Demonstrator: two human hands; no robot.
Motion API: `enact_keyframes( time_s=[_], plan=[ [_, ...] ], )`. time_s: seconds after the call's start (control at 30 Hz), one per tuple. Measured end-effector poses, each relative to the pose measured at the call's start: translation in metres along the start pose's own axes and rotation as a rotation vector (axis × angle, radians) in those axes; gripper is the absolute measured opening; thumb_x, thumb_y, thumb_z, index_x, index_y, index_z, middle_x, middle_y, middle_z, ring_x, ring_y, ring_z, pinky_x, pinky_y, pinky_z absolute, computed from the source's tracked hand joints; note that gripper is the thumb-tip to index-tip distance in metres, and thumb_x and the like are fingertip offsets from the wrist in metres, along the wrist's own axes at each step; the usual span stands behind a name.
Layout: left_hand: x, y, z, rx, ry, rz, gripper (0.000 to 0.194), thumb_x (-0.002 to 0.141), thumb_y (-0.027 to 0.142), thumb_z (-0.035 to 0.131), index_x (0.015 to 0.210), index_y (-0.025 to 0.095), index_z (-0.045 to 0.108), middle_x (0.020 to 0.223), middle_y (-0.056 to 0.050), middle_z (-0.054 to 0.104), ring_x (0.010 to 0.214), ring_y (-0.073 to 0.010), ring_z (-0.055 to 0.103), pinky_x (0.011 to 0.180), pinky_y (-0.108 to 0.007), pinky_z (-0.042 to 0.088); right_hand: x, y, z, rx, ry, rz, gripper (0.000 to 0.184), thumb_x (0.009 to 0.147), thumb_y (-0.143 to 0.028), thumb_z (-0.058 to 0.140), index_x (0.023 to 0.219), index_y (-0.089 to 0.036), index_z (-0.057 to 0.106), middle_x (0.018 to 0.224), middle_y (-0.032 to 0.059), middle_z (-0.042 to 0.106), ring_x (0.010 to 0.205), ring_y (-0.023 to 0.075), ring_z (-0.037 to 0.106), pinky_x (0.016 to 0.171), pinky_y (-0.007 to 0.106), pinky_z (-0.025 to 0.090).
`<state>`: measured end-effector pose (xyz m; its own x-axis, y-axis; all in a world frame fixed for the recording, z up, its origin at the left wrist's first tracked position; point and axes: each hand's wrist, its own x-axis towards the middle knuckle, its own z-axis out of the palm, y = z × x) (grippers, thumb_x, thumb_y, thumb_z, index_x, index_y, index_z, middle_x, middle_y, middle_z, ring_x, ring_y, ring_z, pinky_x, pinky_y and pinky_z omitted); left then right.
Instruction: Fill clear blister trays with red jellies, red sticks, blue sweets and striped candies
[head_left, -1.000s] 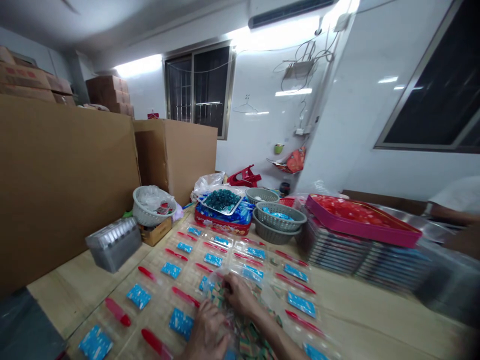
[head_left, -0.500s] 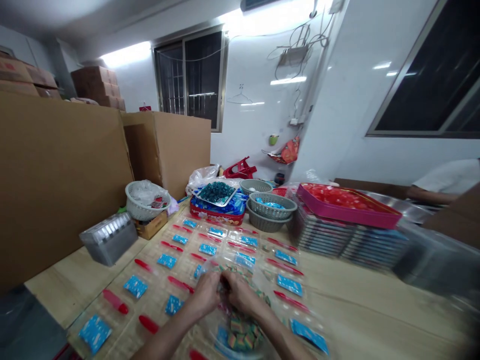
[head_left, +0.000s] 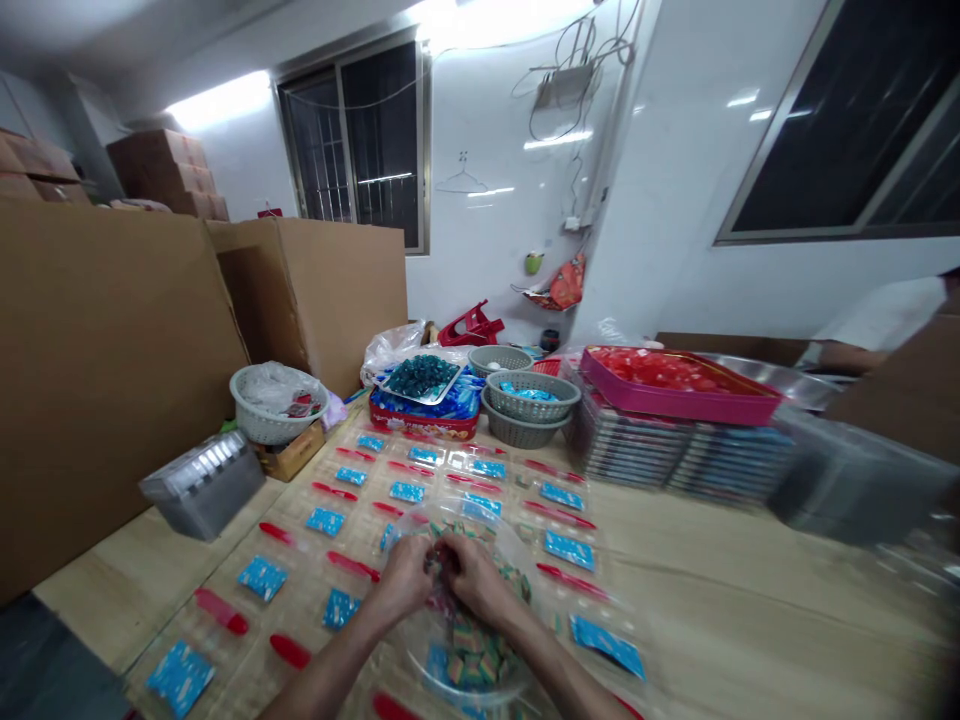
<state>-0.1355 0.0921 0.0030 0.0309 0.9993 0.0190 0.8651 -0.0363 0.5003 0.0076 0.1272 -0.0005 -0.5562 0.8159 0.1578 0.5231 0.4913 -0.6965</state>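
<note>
the left hand [head_left: 401, 580] and right hand [head_left: 472, 582] curl nearly shut on striped sweets [head_left: 471, 640] in a clear plastic bag [head_left: 480, 540], near on the wooden table [head_left: 712, 600]. blue sachets [head_left: 262, 578] and red spoons [head_left: 221, 610] lie in rows around them; tall cardboard boxes [head_left: 112, 390] line the left, with a barred window [head_left: 349, 140] far off.

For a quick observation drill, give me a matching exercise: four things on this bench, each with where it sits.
Things:
1. white basket
2. magenta tray
3. upper grey basket
4. clear bag of sweets

Places:
A. nested in a lower grey basket
B. gathered in the left hand and right hand
C. on a small cardboard box
D. on a stack of flat trays

Pairs: 1-C, 2-D, 3-A, 4-B
</note>
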Motion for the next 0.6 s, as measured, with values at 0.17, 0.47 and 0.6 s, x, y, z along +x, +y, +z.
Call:
enact_keyframes(
  time_s=[0.17,0.47,0.6],
  plan=[
    [-0.0016,0.0002,-0.0003,0.048,-0.016,-0.040,0.013,0.072,0.017,0.053,0.078,0.014,0.065,0.073,-0.004,0.064,0.072,-0.0179,0.057,0.063,-0.026,0.038,-0.0022,-0.0061,-0.0044,0.004,-0.012,0.017,0.027,0.062,-0.002,0.045,0.078,-0.016,0.062,0.071,0.0023,0.063,0.069,0.0155,0.054,0.061,0.022,0.033],
    [-0.0024,0.0035,-0.0045,0.037,-0.017,-0.040,0.012,0.071,0.019,0.054,0.075,0.015,0.065,0.070,-0.003,0.062,0.068,-0.0165,0.056,0.060,-0.025,0.035,-0.0030,-0.0010,-0.0004,0.029,0.033,0.016,0.026,0.060,-0.006,0.044,0.073,-0.016,0.063,0.071,0.0020,0.064,0.071,0.0160,0.055,0.065,0.024,0.036],
    [-0.0007,-0.0007,-0.0010,0.017,-0.030,-0.033,0.019,0.062,0.008,0.053,0.073,0.015,0.066,0.067,-0.002,0.061,0.065,-0.0151,0.053,0.057,-0.024,0.031,-0.0017,0.0010,-0.0024,0.078,0.019,0.012,0.022,0.059,-0.007,0.044,0.067,-0.016,0.062,0.064,-0.0001,0.059,0.064,0.0143,0.052,0.061,0.023,0.035]
  ],
)
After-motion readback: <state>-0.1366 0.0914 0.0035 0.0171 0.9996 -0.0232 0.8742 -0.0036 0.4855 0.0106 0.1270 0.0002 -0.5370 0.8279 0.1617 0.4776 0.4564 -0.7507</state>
